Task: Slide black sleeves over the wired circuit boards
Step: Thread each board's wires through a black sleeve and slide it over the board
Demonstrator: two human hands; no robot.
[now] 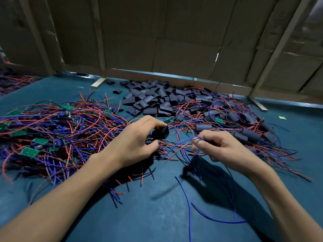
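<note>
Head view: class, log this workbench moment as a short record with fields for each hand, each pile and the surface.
left hand: left hand grips a black tube sleeve
right hand: right hand pinches thin blue and red wires
left pile: bare green circuit boards with wires
back pile: empty black sleeves
right pile: sleeved boards
surface: blue-green table mat

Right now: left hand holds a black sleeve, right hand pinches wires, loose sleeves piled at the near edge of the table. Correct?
Not quite. The head view shows the loose sleeves piled at the far side, by the cardboard wall. Left hand does hold a sleeve; right hand pinches wires.
</note>
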